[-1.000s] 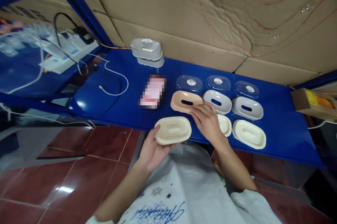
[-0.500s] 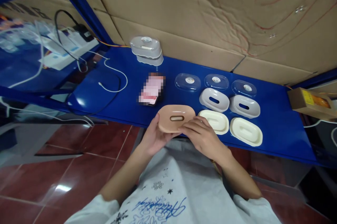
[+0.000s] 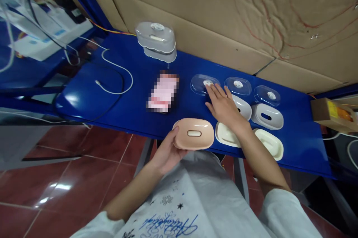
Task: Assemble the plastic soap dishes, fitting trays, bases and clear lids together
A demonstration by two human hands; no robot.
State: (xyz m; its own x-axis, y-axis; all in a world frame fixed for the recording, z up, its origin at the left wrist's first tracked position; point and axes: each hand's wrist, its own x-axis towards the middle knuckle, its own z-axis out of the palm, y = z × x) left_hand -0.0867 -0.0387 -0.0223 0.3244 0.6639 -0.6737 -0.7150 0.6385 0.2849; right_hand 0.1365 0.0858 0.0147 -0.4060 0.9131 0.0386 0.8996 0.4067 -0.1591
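My left hand (image 3: 167,152) grips an orange-pink oval soap dish (image 3: 192,143) at its left end, above the table's front edge. A pale insert shows through the slot in its middle. My right hand (image 3: 223,107) reaches over the table, fingers spread, its fingertips at the nearest clear oval lid (image 3: 197,85); whether they touch it I cannot tell. Two more clear lids (image 3: 237,88) lie to the right in the same row. White slotted trays (image 3: 267,116) and cream oval bases (image 3: 270,143) sit below them, partly hidden by my right hand and forearm.
A stack of lidded grey dishes (image 3: 156,42) stands at the back by the cardboard wall (image 3: 212,36). A blurred-out phone (image 3: 163,92) lies left of the lids. White cable (image 3: 131,77) and a power strip (image 3: 53,40) are on the left, an open cardboard box (image 3: 332,115) on the right.
My right hand has let go of the orange-pink dish and moved up and forward to the left clear lid. My left hand still holds the dish. The view has shifted slightly.
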